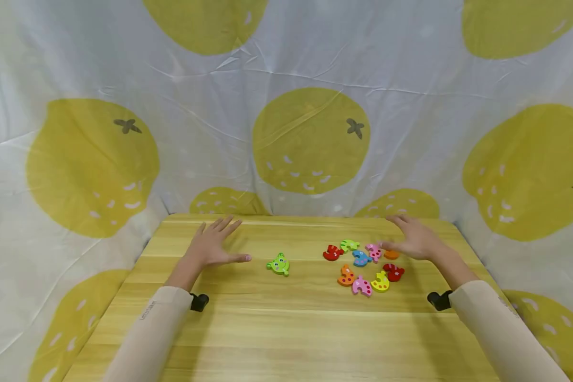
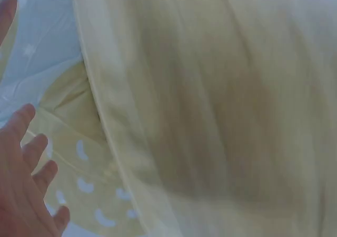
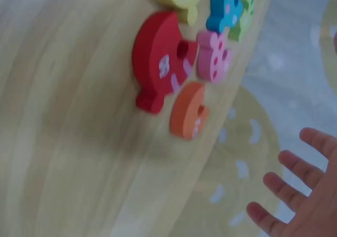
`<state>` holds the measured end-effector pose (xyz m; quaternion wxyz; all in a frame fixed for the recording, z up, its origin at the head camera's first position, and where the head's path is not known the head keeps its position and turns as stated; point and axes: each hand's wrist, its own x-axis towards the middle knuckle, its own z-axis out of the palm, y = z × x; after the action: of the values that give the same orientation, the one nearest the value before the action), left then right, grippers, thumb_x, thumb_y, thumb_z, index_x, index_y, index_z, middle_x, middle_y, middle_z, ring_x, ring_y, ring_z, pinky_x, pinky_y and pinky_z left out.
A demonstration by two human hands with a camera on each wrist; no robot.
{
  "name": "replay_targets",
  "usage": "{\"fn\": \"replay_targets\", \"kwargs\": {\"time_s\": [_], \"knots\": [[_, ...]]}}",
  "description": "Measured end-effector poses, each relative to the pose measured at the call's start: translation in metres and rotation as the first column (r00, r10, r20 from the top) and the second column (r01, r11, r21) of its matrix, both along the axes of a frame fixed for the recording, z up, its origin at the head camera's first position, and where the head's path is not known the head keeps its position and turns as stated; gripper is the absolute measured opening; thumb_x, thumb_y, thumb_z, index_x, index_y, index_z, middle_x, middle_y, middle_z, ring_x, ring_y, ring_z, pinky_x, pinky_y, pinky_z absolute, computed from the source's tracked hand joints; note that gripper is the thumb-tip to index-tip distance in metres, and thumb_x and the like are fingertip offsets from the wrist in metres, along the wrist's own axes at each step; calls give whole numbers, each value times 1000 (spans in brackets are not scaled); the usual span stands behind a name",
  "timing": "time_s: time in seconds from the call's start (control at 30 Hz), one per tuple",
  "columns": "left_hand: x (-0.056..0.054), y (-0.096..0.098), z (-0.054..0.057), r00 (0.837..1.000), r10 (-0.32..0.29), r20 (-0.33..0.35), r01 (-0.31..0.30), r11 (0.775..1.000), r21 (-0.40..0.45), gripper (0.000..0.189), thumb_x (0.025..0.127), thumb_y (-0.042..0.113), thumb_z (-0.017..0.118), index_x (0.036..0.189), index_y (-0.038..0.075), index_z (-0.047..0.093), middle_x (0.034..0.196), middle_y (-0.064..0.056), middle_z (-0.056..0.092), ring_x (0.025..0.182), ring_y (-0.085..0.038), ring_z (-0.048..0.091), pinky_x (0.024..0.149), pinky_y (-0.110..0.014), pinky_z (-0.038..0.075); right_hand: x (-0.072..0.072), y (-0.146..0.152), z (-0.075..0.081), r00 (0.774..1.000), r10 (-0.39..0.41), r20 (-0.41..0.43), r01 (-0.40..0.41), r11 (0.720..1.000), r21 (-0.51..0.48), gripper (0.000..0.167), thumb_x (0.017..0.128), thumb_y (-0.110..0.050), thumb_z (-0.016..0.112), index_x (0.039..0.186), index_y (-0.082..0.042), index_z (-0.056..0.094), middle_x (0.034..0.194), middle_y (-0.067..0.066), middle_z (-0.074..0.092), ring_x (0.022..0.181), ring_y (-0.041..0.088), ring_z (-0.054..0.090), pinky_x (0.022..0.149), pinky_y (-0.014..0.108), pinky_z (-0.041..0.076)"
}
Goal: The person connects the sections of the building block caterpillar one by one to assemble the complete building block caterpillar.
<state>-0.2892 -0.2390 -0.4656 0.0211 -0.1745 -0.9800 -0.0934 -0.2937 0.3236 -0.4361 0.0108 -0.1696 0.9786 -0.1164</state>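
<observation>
My left hand (image 1: pixel 212 246) hovers over the left part of the table with its fingers spread and nothing in it. To its right lies a green puzzle piece with an animal face (image 1: pixel 279 264). My right hand (image 1: pixel 415 240), fingers also spread, is above the right part, beside a loose group of painted puzzle pieces. An orange piece (image 3: pixel 188 110) and a red piece (image 3: pixel 160 58) lie nearest to it in the right wrist view. The group also has a blue spotted piece (image 1: pixel 361 258), a yellow piece (image 1: pixel 380 282) and a pink piece (image 1: pixel 362 286).
The wooden table (image 1: pixel 286 339) has its far edge against a hanging cloth (image 1: pixel 410 148) printed with large yellow lemons. The cloth also closes in both sides. A small black wrist camera (image 1: pixel 199 303) sits under the left sleeve, another black one (image 1: pixel 439 301) under the right.
</observation>
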Motion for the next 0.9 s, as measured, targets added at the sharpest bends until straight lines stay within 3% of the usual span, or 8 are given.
{"fn": "replay_targets", "kwargs": {"time_s": [0.3,0.53,0.67,0.77,0.9], "knots": [[11,37,-23,997,-74,15,70,986,150,98,81,79,65,159,24,42,165,-11,39,149,-44,39,115,-69,35,18,-41,-26,998,37,-57,-43,994,-102,83,93,-60,66,154,-7,46,153,28,47,136,54,46,101,74,44],[20,59,-35,992,-82,98,56,967,249,85,88,73,63,157,26,45,164,-9,41,150,-38,39,116,-65,36,19,-76,-53,998,38,-58,-47,985,-167,76,93,-59,67,148,-9,55,134,19,61,115,38,61,92,60,54],[27,69,-43,984,-83,159,29,950,312,75,94,65,61,157,27,45,163,-7,42,151,-35,38,119,-62,35,19,-92,-59,998,53,-17,-55,979,-195,72,94,-56,67,147,-9,55,122,13,63,106,31,62,86,54,55],[28,78,-49,982,-96,165,32,935,354,67,99,59,60,156,27,47,160,-7,45,150,-34,40,120,-59,34,18,-102,-60,998,54,15,-49,973,-225,71,94,-52,68,147,-8,55,122,12,62,104,28,62,86,51,55],[24,89,-56,981,-147,124,82,905,417,56,102,48,60,152,23,53,154,-7,53,145,-34,45,120,-58,34,17,-109,-63,999,40,31,-31,965,-259,69,93,-44,72,146,-3,56,124,14,62,104,27,63,90,51,55]]}}
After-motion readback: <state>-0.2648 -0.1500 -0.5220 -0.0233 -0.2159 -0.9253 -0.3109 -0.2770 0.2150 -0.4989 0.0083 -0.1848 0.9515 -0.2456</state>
